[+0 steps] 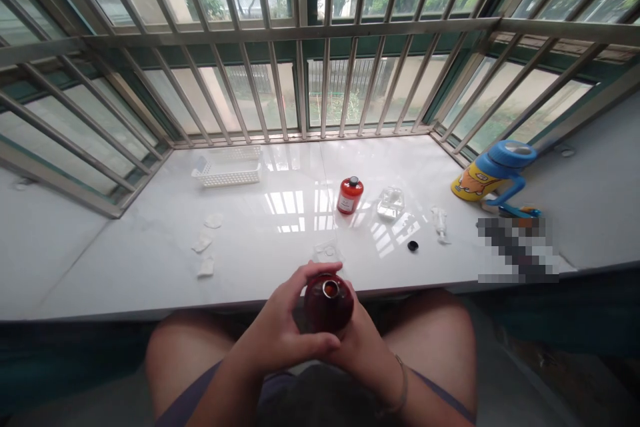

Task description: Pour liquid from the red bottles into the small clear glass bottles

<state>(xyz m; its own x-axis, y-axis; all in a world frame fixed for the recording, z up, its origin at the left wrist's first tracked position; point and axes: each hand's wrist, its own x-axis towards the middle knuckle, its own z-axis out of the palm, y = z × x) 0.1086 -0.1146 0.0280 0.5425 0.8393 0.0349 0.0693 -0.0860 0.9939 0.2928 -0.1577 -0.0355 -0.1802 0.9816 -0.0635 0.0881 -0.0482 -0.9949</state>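
Close to my body, over the counter's front edge, I hold a dark red bottle [323, 312] with its round mouth uncapped and facing up. My left hand [285, 327] curves around its left side, thumb in front and fingers behind. My right hand [361, 330] wraps the right side and lower part; its fingers are mostly hidden behind the bottle. Just beyond lies a small clear plastic piece [327, 252]. A black cap [413, 246] rests on the counter to the right. Farther back stands a red-orange bottle [351, 196] with a dark cap and a white label.
On the white counter [150, 260] sit a white perforated basket [231, 177], several white scraps [205, 268], a clear plastic container [391, 203] and a small tube [440, 223]. A blue-and-yellow water bottle [493, 172] stands at right, beside a blurred-out patch. Metal bars [300, 80] line the window.
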